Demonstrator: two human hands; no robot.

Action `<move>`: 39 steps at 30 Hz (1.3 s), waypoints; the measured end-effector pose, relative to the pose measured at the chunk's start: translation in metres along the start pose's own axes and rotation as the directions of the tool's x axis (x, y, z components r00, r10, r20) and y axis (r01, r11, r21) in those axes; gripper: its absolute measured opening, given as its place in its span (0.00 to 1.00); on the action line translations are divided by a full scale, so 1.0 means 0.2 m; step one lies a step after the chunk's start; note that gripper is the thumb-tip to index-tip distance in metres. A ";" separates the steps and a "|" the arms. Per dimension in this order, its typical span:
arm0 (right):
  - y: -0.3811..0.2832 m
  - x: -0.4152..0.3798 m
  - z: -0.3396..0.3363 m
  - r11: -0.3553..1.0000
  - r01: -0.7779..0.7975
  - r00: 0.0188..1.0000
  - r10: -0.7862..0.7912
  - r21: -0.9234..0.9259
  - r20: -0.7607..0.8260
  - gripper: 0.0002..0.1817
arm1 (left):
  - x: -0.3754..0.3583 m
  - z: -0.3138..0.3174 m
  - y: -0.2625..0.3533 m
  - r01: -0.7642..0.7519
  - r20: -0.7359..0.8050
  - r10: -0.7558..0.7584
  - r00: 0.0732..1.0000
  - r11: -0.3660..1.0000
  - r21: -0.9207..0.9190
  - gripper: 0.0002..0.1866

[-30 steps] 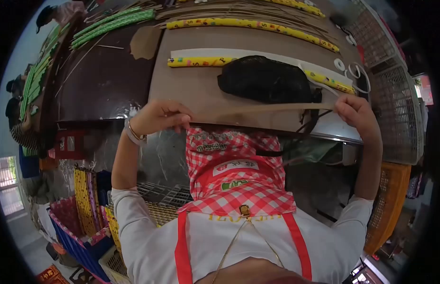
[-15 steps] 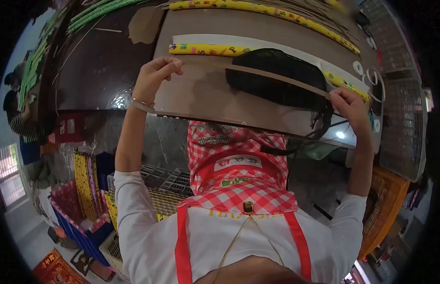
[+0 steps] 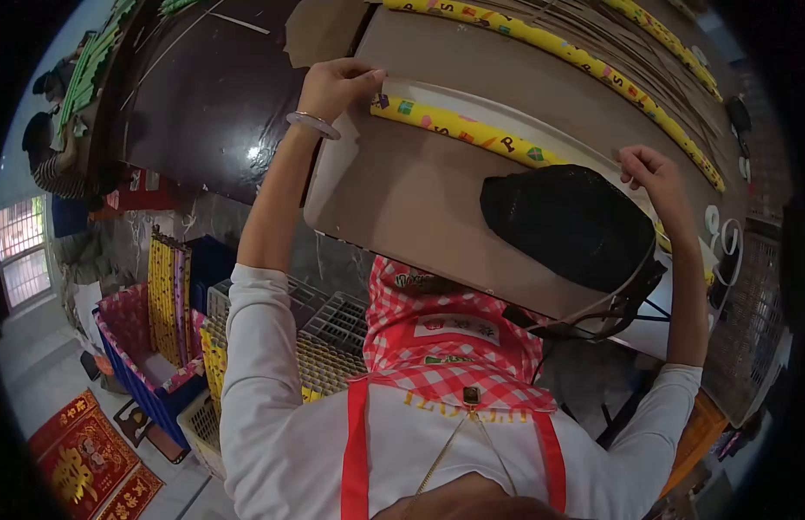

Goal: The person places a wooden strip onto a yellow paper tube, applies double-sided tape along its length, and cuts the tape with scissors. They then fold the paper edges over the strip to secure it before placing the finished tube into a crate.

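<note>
Now both hands press a thin cardboard strip down beside the yellow printed roll on the table.

A second ago the strip (image 3: 506, 117) was stretched taut in the air at the table's near edge; it now lies far out on the brown board (image 3: 402, 199), just beyond the yellow roll (image 3: 472, 132), so the laying-down looks nearly finished. The left hand (image 3: 337, 85) pinches its end with fingers closed narrow on it; the right hand (image 3: 649, 169) is curled at the other end, past the black mesh bag (image 3: 571, 225), though its grip is hard to tell. More yellow rolls (image 3: 593, 65) lie further back.
</note>
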State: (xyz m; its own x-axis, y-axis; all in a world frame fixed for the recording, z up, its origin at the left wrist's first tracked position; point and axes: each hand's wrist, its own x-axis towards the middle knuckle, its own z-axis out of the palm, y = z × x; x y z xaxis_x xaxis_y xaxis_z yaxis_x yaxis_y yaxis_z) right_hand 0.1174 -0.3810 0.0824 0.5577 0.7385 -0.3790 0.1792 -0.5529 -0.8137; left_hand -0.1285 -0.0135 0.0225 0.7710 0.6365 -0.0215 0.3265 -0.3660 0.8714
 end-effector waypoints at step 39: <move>0.07 0.04 0.05 0.989 -0.097 0.994 0.092 -0.113 -0.053 0.14 | -0.06 0.01 -0.06 0.048 -0.060 -0.040 0.997 0.989 0.139 0.17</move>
State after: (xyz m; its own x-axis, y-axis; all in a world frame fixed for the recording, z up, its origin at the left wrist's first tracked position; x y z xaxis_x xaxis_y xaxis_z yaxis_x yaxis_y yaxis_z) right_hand 0.1168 -0.3786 0.0629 0.6138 0.6633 -0.4281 0.2144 -0.6619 -0.7183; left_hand -0.1399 -0.0175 0.0115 0.7233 0.6900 -0.0273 0.4360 -0.4256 0.7929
